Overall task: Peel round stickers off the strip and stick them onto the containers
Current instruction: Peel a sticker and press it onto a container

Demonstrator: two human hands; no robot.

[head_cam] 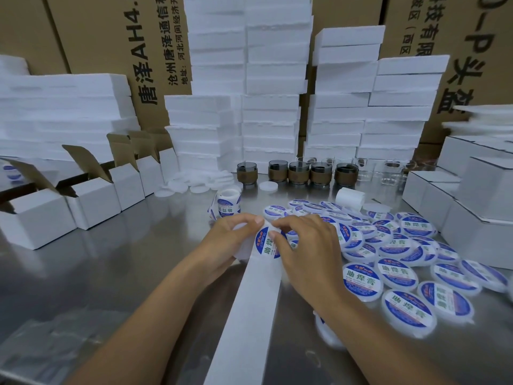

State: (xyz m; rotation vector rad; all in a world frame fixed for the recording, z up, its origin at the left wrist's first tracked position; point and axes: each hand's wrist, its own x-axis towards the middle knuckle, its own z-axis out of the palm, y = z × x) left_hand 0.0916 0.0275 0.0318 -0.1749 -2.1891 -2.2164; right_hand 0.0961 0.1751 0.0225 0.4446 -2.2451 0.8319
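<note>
Peeling the round sticker [267, 245] off the strip [249, 315] above the bench [138, 259], you are clamping your left hand [230, 240] on the strip, keeping it taut. Your right hand [305, 251] is pinching the sticker's edge, with labelled containers [399, 273] lying alongside.

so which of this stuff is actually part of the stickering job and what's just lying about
In the job: left hand, right hand, sticker, backing strip, sticker roll, labelled containers.
Lying about: open cartons, foam blocks, sleeved glass cups.
</note>
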